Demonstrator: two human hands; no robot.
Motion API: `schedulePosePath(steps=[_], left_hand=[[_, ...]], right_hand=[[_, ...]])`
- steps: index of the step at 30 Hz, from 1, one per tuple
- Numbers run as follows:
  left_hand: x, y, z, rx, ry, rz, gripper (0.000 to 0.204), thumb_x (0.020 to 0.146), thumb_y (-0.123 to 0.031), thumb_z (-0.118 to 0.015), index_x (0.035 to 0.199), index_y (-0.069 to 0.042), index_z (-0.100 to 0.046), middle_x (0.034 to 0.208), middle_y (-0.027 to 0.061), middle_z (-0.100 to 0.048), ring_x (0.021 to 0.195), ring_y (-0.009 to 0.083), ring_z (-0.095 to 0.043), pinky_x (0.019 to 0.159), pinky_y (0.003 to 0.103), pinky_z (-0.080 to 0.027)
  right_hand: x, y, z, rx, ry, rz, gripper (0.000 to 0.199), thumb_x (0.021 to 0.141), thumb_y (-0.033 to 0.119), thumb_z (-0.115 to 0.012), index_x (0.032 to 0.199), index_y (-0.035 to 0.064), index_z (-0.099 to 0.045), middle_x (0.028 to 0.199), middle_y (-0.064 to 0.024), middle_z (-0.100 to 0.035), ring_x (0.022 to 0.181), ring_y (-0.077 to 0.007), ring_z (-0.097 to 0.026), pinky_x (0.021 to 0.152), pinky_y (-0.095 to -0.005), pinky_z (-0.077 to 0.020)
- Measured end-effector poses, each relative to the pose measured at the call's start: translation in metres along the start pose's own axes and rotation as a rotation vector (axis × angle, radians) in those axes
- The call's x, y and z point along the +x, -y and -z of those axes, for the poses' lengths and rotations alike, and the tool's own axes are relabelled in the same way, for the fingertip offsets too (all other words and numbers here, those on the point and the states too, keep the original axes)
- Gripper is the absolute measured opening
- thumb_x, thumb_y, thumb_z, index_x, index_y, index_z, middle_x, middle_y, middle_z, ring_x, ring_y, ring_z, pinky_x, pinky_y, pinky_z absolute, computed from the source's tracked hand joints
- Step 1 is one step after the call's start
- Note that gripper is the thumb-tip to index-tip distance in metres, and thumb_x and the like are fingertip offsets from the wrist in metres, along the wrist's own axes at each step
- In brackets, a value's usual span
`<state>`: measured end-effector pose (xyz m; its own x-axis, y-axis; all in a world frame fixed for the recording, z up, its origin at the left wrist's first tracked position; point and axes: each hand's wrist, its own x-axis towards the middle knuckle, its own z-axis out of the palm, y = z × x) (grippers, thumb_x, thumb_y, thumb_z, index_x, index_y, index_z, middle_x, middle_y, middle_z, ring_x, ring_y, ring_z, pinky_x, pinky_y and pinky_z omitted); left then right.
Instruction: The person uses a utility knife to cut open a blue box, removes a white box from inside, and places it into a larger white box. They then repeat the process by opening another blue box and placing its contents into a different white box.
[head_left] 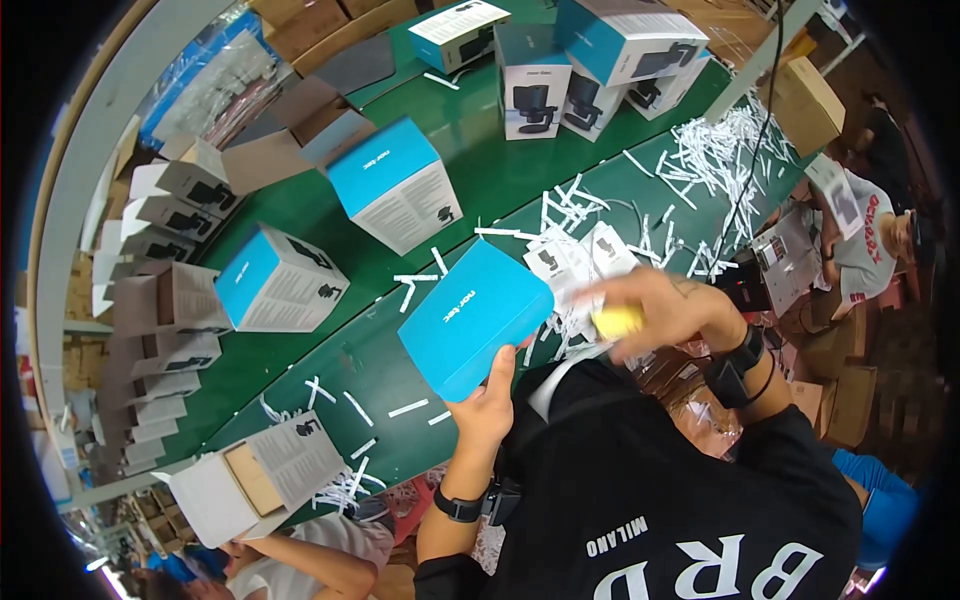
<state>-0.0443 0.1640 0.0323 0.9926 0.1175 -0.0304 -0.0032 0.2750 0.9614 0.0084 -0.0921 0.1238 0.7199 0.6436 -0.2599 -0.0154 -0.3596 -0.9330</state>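
My left hand [484,405] grips a blue-topped cardboard box [475,315] at its near edge, thumb along the side, and holds it tilted above the green table. To the right of the box, my right hand [668,308] is smeared by motion, its fingers curled about a small yellow thing [619,321] whose kind I cannot make out. Below and beyond that hand lie printed leaflets [606,250] among white paper strips. Two more blue-and-white boxes stand on the table: one larger box [395,185] behind mine and another box [282,278] to its left.
Several product boxes [531,110] stand at the far side, beside a heap of white strips [715,150]. Open cartons [180,300] line the left. A co-worker's hands hold an open box [255,475] at lower left. Another person [865,235] works at the right.
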Motion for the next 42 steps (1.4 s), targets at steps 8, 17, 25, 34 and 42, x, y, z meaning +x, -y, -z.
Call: schedulePosePath(steps=[8,17,25,34,42], left_hand=[[-0.005,-0.027,0.003,-0.209,0.051,0.338,0.028,0.097,-0.003,-0.064,0.122,0.007,-0.057,0.1,0.016,-0.07,0.069,0.0229,-0.071,0.057,0.026,-0.057],[-0.016,-0.02,0.048,0.626,-0.225,-0.228,0.036,0.085,-0.005,-0.079,0.116,0.006,-0.063,0.125,0.0212,-0.062,0.092,0.0309,-0.071,0.068,0.034,-0.06],[-0.007,-0.002,0.063,0.902,0.005,-0.528,0.049,0.079,-0.003,-0.081,0.126,-0.004,-0.067,0.148,0.0281,-0.047,0.126,0.0448,-0.057,0.096,0.047,-0.054],[0.0,-0.049,0.06,1.459,0.334,-0.65,0.053,0.085,-0.011,-0.072,0.136,-0.001,-0.058,0.149,0.0271,-0.047,0.135,0.05,-0.046,0.11,0.06,-0.038],[-0.018,0.018,0.039,1.558,0.205,-0.683,0.056,0.088,-0.021,-0.07,0.138,-0.001,-0.055,0.149,0.018,-0.051,0.139,0.0469,-0.043,0.111,0.066,-0.031]], right_hand=[[0.071,-0.027,-0.025,-0.462,-0.375,0.6,0.051,0.074,0.018,-0.088,0.118,0.0046,-0.066,0.126,-0.0131,-0.07,0.082,-0.0222,-0.074,0.069,-0.0302,-0.058],[0.071,-0.053,-0.04,-0.646,-0.494,0.779,0.037,0.073,0.025,-0.089,0.091,0.0091,-0.06,0.122,-0.0102,-0.072,0.062,-0.0203,-0.07,0.055,-0.0267,-0.0537],[0.061,-0.069,-0.056,-0.608,-0.528,0.715,0.032,0.075,0.02,-0.085,0.096,0.01,-0.063,0.127,-0.006,-0.07,0.061,-0.0197,-0.069,0.055,-0.0276,-0.0542],[0.051,-0.087,-0.067,-0.802,-0.554,0.715,0.03,0.076,0.014,-0.082,0.102,0.0088,-0.068,0.131,-0.0079,-0.068,0.053,-0.0145,-0.061,0.048,-0.0265,-0.0488],[0.06,-0.106,-0.083,-0.712,-0.652,0.861,0.024,0.073,0.014,-0.087,0.084,0.0072,-0.067,0.113,-0.0087,-0.075,0.049,-0.0147,-0.058,0.043,-0.0266,-0.0449]])
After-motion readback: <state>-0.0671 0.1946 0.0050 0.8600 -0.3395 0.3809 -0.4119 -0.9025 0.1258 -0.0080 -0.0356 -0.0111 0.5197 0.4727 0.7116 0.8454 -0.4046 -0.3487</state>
